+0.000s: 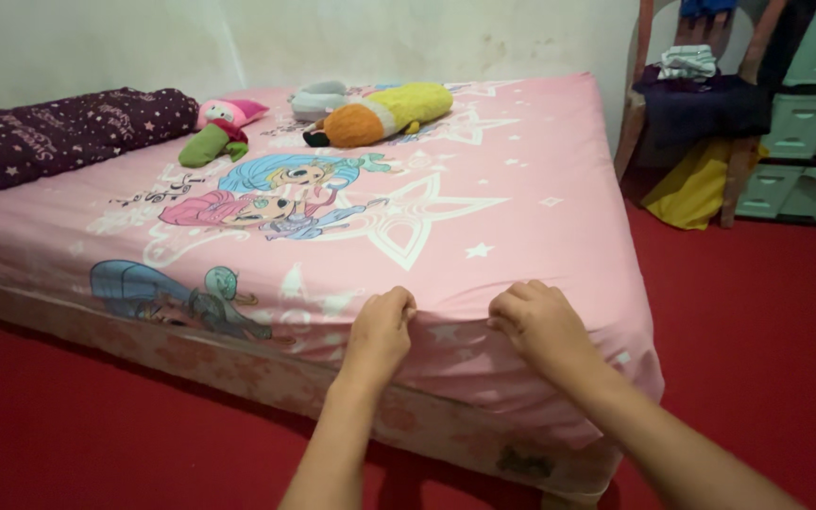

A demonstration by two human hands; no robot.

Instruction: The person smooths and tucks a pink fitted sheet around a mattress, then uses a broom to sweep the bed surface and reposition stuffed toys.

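Two hands at the near edge of the mattress, close together: left hand and right hand each clenched on a fold of the one pink sheet stretched over it. Far edge: one bolster, two plush toys.

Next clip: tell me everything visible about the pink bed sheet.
The pink bed sheet looks like thin printed cotton, with cartoon figures and white stars. It covers the mattress, mostly smooth but wrinkled at the near corner, where the left hand and right hand pinch its edge. A dark bolster and soft toys lie on it by the wall.
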